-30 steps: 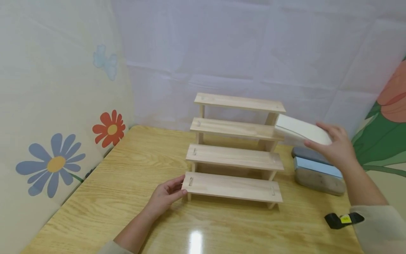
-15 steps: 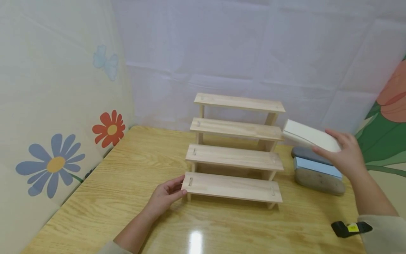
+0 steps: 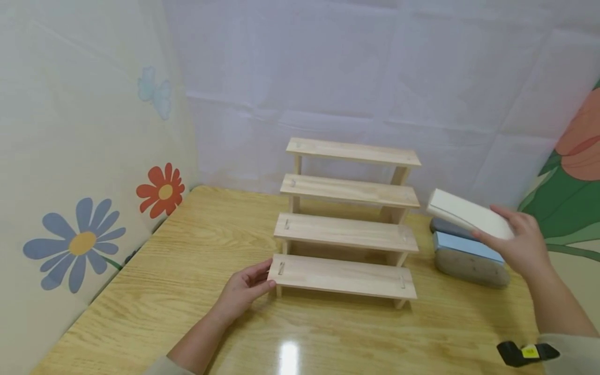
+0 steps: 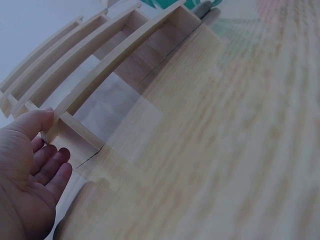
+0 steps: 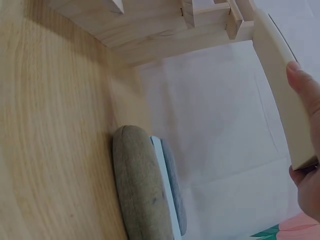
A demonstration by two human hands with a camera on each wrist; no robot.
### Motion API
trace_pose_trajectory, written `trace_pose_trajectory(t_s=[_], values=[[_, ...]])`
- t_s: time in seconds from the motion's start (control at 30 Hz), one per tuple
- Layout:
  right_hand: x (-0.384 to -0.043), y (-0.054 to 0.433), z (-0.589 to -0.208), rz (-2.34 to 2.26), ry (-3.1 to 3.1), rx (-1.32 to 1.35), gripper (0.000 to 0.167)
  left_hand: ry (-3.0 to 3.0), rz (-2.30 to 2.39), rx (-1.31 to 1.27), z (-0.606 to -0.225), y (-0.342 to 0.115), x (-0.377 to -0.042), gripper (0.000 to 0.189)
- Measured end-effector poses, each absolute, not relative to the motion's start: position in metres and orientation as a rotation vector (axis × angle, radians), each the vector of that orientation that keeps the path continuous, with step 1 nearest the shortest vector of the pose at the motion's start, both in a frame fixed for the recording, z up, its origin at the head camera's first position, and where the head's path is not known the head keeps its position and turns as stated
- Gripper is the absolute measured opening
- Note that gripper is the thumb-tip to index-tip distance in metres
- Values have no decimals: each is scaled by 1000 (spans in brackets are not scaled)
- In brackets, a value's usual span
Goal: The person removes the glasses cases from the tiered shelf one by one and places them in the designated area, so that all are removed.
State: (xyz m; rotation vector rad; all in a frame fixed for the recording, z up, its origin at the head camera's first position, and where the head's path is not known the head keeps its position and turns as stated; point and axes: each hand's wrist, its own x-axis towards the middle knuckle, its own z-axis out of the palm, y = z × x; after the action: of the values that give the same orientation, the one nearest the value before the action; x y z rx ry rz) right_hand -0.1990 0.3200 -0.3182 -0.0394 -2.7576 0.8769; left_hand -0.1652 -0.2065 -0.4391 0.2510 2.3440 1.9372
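Note:
A four-tier wooden step shelf (image 3: 344, 273) stands on the table. My left hand (image 3: 241, 294) pinches the left end of its lowest board, the thumb at the board's edge; in the left wrist view the other fingers (image 4: 50, 170) curl loosely below. To the right of the shelf, my right hand (image 3: 522, 242) grips a white oblong glasses case (image 3: 471, 213) by its right end. The case hangs tilted in the air, apart from the shelf, its far end pointing left. In the right wrist view the thumb (image 5: 300, 82) lies along the white case's side.
Right of the shelf, a brown-grey case (image 3: 471, 268), a light blue case (image 3: 469, 247) and a dark grey case (image 3: 445, 226) lie side by side on the wood-grain table (image 3: 225, 234). White sheeting (image 3: 347, 67) hangs behind; a flower-printed sheet (image 3: 84, 156) borders the left.
My right hand has moved right and downward with the white glasses case, away from the shelf and over the other cases. My left hand has stayed at the lowest board.

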Motion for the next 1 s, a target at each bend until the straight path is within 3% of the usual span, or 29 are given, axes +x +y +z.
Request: trace_pose_trajectory(t_s=[1.0], values=[[-164, 346, -379, 804, -2752, -104, 78, 2354, 1935, 240, -441, -206, -167, 58]])
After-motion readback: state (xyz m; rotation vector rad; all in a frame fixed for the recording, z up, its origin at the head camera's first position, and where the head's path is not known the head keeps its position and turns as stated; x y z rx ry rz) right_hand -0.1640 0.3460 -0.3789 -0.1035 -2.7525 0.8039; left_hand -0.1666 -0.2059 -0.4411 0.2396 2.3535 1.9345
